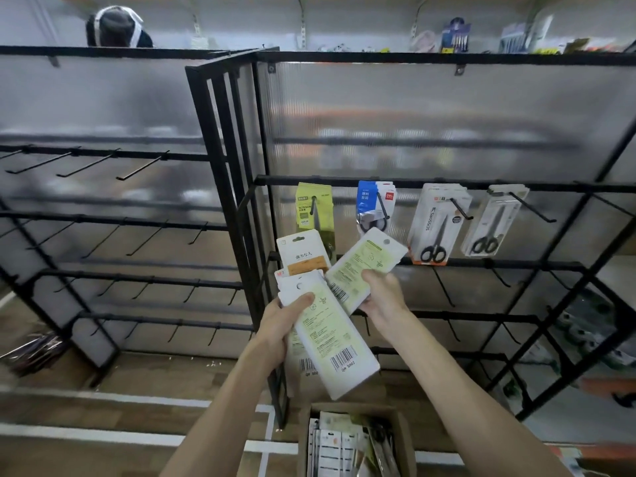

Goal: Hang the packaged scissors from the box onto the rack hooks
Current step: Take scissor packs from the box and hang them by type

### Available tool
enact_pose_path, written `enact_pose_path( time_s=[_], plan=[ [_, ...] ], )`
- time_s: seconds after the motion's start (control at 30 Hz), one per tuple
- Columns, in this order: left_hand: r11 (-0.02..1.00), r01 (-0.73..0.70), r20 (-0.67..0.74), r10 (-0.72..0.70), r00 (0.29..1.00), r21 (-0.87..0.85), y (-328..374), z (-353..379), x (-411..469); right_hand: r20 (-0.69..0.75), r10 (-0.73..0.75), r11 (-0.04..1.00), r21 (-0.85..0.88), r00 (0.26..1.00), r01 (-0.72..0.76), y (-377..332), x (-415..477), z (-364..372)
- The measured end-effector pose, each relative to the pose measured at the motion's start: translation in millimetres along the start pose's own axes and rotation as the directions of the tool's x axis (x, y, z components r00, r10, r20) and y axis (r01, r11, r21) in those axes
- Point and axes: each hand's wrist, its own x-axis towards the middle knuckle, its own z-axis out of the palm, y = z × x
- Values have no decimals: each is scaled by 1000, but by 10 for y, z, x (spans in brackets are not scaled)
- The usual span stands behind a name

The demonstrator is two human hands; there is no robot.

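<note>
Store rack (413,183) up front: you're gripping a stack of scissor packs (332,342) in your left hand (284,327), right hand (382,294) pinching one pack (364,265) apart, likely for feeding onto a hook (531,207).

A person's head (115,27) top left — packaged goods (456,36) top right, white tape (103,436) on the floor (155,376)

Green-backed scissor packs (330,335) in a fan before black rack hooks (531,207), more in the cardboard box (304,442) below.
</note>
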Motion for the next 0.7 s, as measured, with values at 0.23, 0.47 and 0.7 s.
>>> enact_pose_path(
  time_s=[0.23, 0.47, 0.7],
  plan=[
    [999, -33, -44, 31, 999, -37, -183, 40, -108, -240, -192, 981, -71, 952, 180, -127, -76, -186],
    [989, -134, -102, 141, 985, 68, -269, 214, -156, 72, -467, 721, -546, 881, 427, -126, -260, -307],
    [972, -220, -62, 226, 972, 85, -183, 305, -198, 145, -134, 839, -510, 980, 190, 41, -264, -173]
  ],
)
